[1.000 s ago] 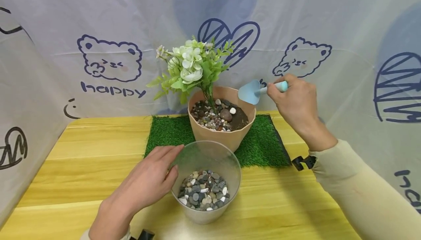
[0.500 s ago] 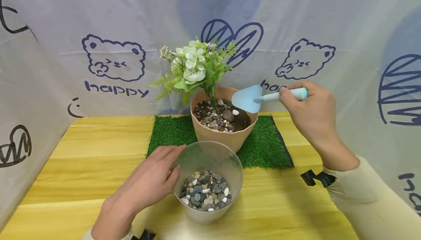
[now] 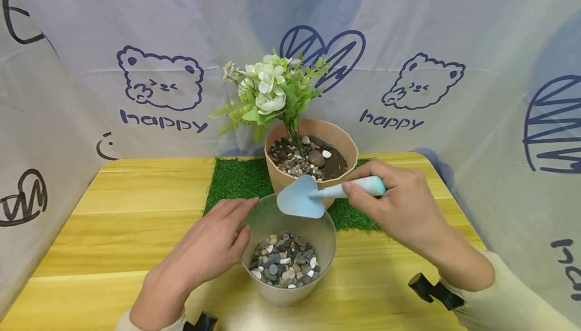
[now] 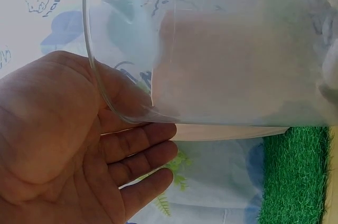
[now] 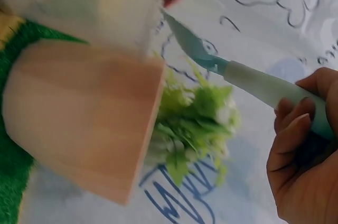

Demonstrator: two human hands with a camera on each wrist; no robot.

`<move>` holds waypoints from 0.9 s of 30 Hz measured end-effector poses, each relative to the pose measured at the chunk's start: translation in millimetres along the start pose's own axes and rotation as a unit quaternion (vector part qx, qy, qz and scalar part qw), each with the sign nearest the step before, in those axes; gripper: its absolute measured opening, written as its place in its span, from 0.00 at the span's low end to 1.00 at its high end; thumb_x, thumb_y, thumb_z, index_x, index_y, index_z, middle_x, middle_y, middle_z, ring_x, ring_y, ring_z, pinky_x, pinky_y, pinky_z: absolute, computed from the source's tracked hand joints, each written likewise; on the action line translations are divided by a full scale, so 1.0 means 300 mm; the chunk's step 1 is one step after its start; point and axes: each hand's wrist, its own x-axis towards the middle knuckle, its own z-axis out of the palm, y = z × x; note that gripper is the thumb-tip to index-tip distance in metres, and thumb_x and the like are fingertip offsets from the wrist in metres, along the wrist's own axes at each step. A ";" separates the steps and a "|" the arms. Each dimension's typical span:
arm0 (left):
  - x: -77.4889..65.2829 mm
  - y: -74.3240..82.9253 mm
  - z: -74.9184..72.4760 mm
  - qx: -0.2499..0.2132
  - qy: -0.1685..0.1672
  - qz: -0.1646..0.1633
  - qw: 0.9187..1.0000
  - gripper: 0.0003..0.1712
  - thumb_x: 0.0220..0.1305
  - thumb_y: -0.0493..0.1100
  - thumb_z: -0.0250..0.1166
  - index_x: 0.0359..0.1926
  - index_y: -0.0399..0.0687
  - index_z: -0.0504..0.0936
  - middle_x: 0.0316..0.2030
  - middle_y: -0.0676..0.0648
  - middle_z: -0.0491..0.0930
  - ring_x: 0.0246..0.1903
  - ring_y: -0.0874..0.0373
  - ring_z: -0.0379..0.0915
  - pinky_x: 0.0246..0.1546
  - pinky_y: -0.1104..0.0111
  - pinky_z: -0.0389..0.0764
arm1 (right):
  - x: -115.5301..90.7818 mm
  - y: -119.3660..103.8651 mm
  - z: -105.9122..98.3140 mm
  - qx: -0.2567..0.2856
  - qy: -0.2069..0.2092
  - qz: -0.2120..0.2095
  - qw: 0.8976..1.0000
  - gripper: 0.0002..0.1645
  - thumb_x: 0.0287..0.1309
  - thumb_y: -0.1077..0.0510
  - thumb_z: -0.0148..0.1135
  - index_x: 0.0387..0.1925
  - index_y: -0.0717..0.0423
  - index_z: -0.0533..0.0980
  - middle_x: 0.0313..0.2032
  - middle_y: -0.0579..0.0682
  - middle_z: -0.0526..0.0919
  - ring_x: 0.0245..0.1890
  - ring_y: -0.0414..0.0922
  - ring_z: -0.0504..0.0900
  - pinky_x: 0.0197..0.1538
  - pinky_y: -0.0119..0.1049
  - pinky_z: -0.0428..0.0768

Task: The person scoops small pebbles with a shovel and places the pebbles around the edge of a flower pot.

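Note:
My left hand (image 3: 206, 245) holds the left side of a clear plastic tub (image 3: 290, 298) at its rim, thumb and index finger spread around it. Several grey, tan and white pebbles (image 3: 286, 265) cover the tub's bottom. A small light-blue hand trowel (image 3: 301, 197) is in my right hand (image 3: 395, 205), gripped by its pale handle; its blade overlaps the tub's far rim in the head view. Behind the tub stands a peach flowerpot (image 3: 338, 131) with white flowers (image 3: 270, 81). Inside it, pebbles lie on the left and dark soil (image 3: 336, 165) shows on the right.
The flowerpot stands on a green turf mat (image 3: 245, 179) on a yellow wood-grain table (image 3: 150, 200). A white cloth (image 3: 190, 28) printed with bears and hearts hangs behind and along both sides.
My right hand has brought the trowel from beside the pot's right rim down and leftward, toward the near side and over the tub's far rim. My left hand has stayed at the tub.

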 end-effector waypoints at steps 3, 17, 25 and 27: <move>0.001 0.000 0.003 0.000 -0.002 -0.003 1.000 0.31 0.74 0.40 0.60 0.76 0.41 0.71 0.68 0.42 0.78 0.69 0.46 0.73 0.70 0.48 0.77 | -0.018 0.006 0.056 -0.012 -0.047 -0.031 0.998 0.04 0.62 0.61 0.73 0.35 0.48 0.85 0.21 0.38 0.77 0.18 0.32 0.69 0.19 0.28 0.72; 0.005 -0.007 0.010 -0.006 -0.005 -0.003 1.000 0.31 0.76 0.41 0.59 0.77 0.41 0.70 0.68 0.43 0.78 0.68 0.46 0.73 0.70 0.49 0.77 | -0.052 0.018 0.226 -0.166 -0.134 -0.171 0.962 0.18 0.64 0.52 0.70 0.23 0.46 0.70 0.18 0.36 0.62 0.15 0.33 0.58 0.16 0.27 0.59; 0.001 -0.005 0.004 -0.006 -0.004 -0.002 1.000 0.32 0.75 0.41 0.59 0.77 0.40 0.70 0.68 0.41 0.78 0.69 0.45 0.73 0.71 0.48 0.77 | -0.047 0.015 0.247 -0.169 -0.151 -0.184 0.957 0.23 0.65 0.52 0.71 0.21 0.46 0.66 0.17 0.36 0.58 0.14 0.34 0.57 0.16 0.26 0.56; 0.000 -0.006 0.003 -0.006 -0.003 -0.002 1.000 0.32 0.75 0.41 0.59 0.77 0.39 0.70 0.69 0.40 0.78 0.69 0.45 0.73 0.71 0.48 0.77 | -0.044 0.014 0.250 -0.169 -0.159 -0.185 0.955 0.23 0.65 0.51 0.71 0.22 0.46 0.67 0.17 0.37 0.60 0.14 0.34 0.58 0.16 0.27 0.57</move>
